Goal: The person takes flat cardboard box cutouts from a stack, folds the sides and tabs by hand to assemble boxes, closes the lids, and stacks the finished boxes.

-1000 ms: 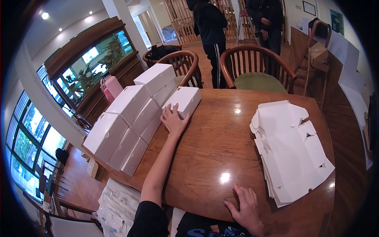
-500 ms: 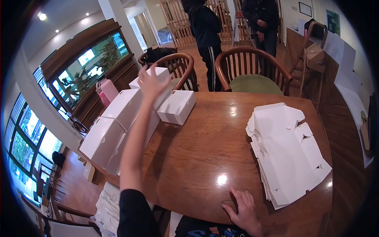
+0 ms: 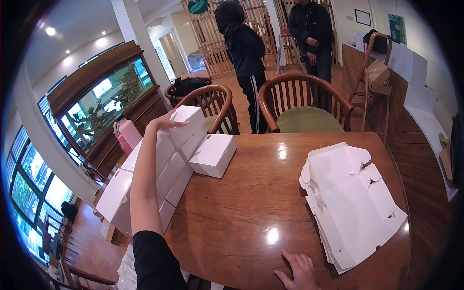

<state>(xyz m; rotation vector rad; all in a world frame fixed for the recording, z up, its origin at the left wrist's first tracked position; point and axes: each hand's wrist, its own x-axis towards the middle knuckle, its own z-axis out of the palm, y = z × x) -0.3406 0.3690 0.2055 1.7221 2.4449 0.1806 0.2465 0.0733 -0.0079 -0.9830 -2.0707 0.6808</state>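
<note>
White folded boxes (image 3: 152, 154) stand stacked at the left side of the table. My left hand (image 3: 166, 121) reaches across them to the far end, its fingers stretched out beside the topmost white box (image 3: 187, 115); whether it presses on that box or the one below I cannot tell. A single lower box (image 3: 213, 154) sits against the stack's right side. At the table's near edge my right hand (image 3: 297, 271) rests with fingers apart, holding nothing. To its right lies a pile of flat, unfolded white box blanks (image 3: 353, 203).
The wooden table (image 3: 241, 208) has chairs (image 3: 304, 106) at its far side. A pink bottle (image 3: 128, 133) stands behind the boxes. Two people stand beyond the chairs. An aquarium (image 3: 106, 92) is at the left, a folding ladder (image 3: 374, 72) at the right.
My left hand has come down from above the boxes onto the far end of the stack. The right hand stays at the table's near edge. The view has tilted upward slightly.
</note>
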